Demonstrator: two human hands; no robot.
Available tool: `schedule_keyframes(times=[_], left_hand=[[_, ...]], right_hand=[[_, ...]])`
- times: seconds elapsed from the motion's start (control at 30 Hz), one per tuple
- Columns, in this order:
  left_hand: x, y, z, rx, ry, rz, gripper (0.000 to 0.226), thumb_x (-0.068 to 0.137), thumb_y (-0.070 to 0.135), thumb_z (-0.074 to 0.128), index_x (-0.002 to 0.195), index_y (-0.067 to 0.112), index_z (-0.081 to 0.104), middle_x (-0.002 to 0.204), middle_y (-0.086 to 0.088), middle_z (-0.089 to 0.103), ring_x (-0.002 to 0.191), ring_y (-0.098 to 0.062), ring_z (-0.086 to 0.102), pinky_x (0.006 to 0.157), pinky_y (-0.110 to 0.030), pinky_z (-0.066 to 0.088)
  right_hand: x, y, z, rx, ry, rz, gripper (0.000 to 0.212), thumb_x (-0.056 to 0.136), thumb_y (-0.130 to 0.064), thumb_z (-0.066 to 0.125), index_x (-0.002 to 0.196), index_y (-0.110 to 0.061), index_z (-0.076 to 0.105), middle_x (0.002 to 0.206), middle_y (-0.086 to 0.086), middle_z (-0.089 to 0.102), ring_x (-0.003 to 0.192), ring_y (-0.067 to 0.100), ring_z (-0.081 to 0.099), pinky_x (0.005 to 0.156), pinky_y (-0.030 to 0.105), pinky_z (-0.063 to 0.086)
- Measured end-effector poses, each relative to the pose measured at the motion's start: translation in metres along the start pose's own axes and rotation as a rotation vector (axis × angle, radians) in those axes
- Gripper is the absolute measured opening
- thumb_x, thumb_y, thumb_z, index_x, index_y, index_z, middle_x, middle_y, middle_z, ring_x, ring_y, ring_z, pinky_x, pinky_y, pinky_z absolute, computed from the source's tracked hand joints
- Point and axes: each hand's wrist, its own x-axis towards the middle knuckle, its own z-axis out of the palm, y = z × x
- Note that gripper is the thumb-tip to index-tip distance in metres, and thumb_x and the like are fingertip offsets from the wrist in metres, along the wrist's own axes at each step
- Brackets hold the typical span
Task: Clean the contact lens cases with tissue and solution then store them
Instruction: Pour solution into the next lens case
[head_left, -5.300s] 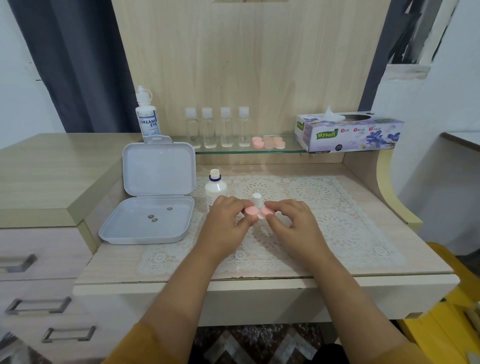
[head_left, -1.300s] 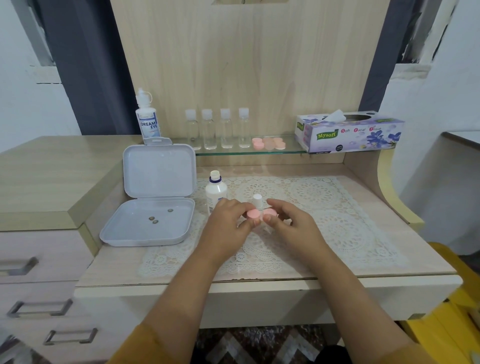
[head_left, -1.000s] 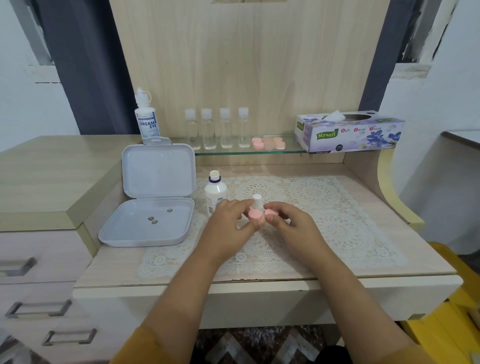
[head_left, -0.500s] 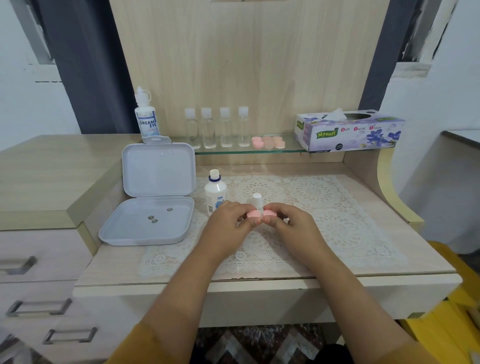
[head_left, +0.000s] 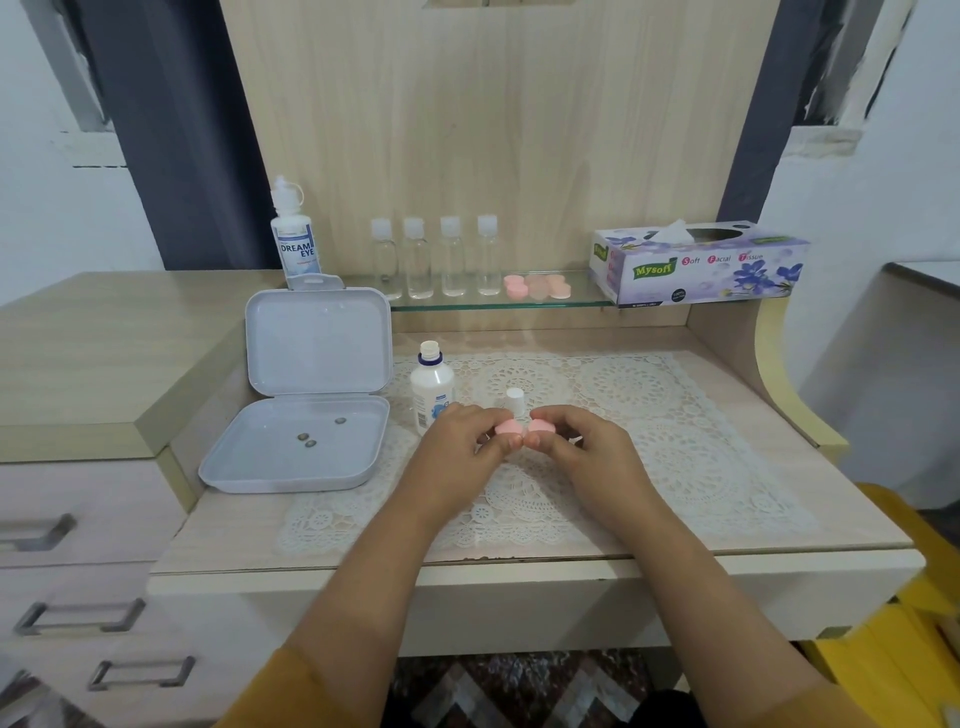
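A pink contact lens case is held between both hands above the lace mat. My left hand pinches its left cap and my right hand pinches its right cap. Just behind the case stands a small white cap. An uncapped solution bottle stands to the left of my left hand. More pink lens cases lie on the glass shelf. A tissue box sits at the shelf's right end. A white storage box lies open at the left.
A tall Dream Eye bottle stands behind the storage box. Several small clear bottles line the shelf. Three small dark bits lie in the box's tray. Drawers with metal handles are at the lower left.
Both hands have stayed on the pink case, turning its caps slightly; the case sits a touch lower and closer together than a second ago. Nothing else has moved.
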Motion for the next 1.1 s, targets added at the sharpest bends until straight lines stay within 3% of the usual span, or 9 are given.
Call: schedule_keyframes(times=[0.2,0.5,0.63,0.7,0.77,0.93,1.1], left_hand=[[-0.001,0.0,0.0,-0.077,-0.014,-0.011,0.018,0.087,0.022,0.066,0.105,0.019,0.069,0.091,0.007,0.057,0.09,-0.004,0.051,0.087,-0.022,0.043],[0.001,-0.003,-0.001,-0.034,-0.065,0.042,0.019,0.092,0.022,0.061,0.109,0.02,0.067,0.093,0.007,0.06,0.097,-0.004,0.046,0.086,-0.018,0.037],[0.0,-0.001,0.0,-0.049,-0.024,0.006,0.015,0.092,0.022,0.06,0.106,0.02,0.066,0.095,0.007,0.055,0.093,-0.004,0.049,0.083,-0.015,0.039],[0.001,-0.002,0.001,-0.059,-0.005,-0.013,0.018,0.091,0.021,0.061,0.108,0.018,0.066,0.095,0.01,0.054,0.093,-0.006,0.05,0.088,-0.022,0.044],[0.001,-0.002,0.001,-0.053,-0.001,-0.02,0.021,0.091,0.022,0.061,0.111,0.017,0.066,0.094,0.013,0.053,0.094,-0.009,0.051,0.092,-0.031,0.046],[-0.001,0.001,0.001,-0.088,-0.022,-0.021,0.037,0.089,0.026,0.065,0.124,0.016,0.062,0.091,0.014,0.051,0.099,-0.016,0.052,0.095,-0.041,0.047],[0.0,0.0,0.0,-0.035,-0.009,0.009,0.024,0.086,0.022,0.068,0.11,0.018,0.069,0.086,0.011,0.054,0.094,-0.014,0.051,0.092,-0.042,0.046]], right_hand=[[0.0,-0.001,0.0,0.022,0.007,-0.012,0.023,0.085,-0.023,0.071,0.082,-0.045,0.065,0.088,-0.007,0.067,0.082,0.001,0.058,0.07,0.007,0.043],[0.0,0.001,-0.001,0.007,-0.014,-0.026,0.024,0.086,-0.022,0.069,0.083,-0.046,0.064,0.092,-0.004,0.069,0.084,0.004,0.059,0.074,0.012,0.045],[0.002,0.006,0.0,-0.021,-0.026,0.002,0.021,0.088,-0.029,0.067,0.108,-0.037,0.065,0.098,-0.006,0.064,0.091,0.005,0.059,0.079,0.017,0.044],[0.004,0.009,0.001,-0.038,-0.046,0.017,0.036,0.092,-0.028,0.063,0.127,-0.029,0.059,0.106,-0.01,0.062,0.099,0.001,0.056,0.085,0.016,0.042],[0.005,0.01,0.001,-0.054,-0.055,0.018,0.039,0.095,-0.025,0.059,0.134,-0.026,0.054,0.113,-0.013,0.06,0.106,-0.001,0.054,0.087,0.014,0.04],[0.004,0.008,-0.001,-0.068,-0.052,0.008,0.024,0.097,-0.022,0.055,0.119,-0.03,0.062,0.105,-0.02,0.06,0.098,-0.01,0.054,0.08,0.009,0.039],[0.003,0.008,0.0,-0.055,-0.048,0.002,0.018,0.095,-0.022,0.058,0.105,-0.035,0.064,0.101,-0.015,0.065,0.093,-0.006,0.057,0.078,0.009,0.041]])
